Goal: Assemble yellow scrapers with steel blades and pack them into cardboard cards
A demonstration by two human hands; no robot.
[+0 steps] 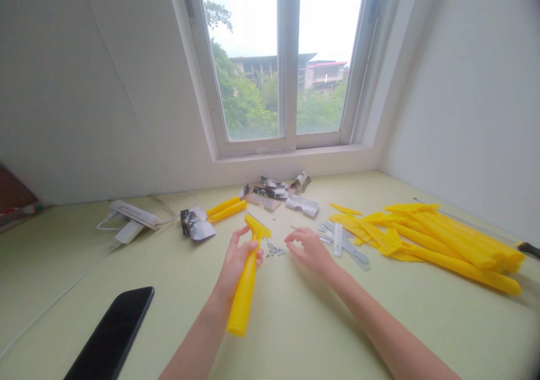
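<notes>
A yellow scraper (244, 290) with a ribbed handle and a wide head is gripped in my left hand (236, 256), its head pointing away from me. My fingers wrap its neck, and a thin grey edge shows along the head. My right hand (310, 250) hovers over or rests by the table, fingers curled with the tips near a small pile of screws and nuts (275, 249). Whether those fingertips pinch anything is too small to make out. Just right of that hand lie several flat metal blades (338, 240).
Yellow handles and plastic parts (447, 239) are heaped at the right, by a black-handled tool (528, 249). Crumpled packaging (301, 204) lies below the window. Two yellow scrapers (228, 208) in card sleeves, a power strip (134, 214) and a phone (113, 335) occupy the left.
</notes>
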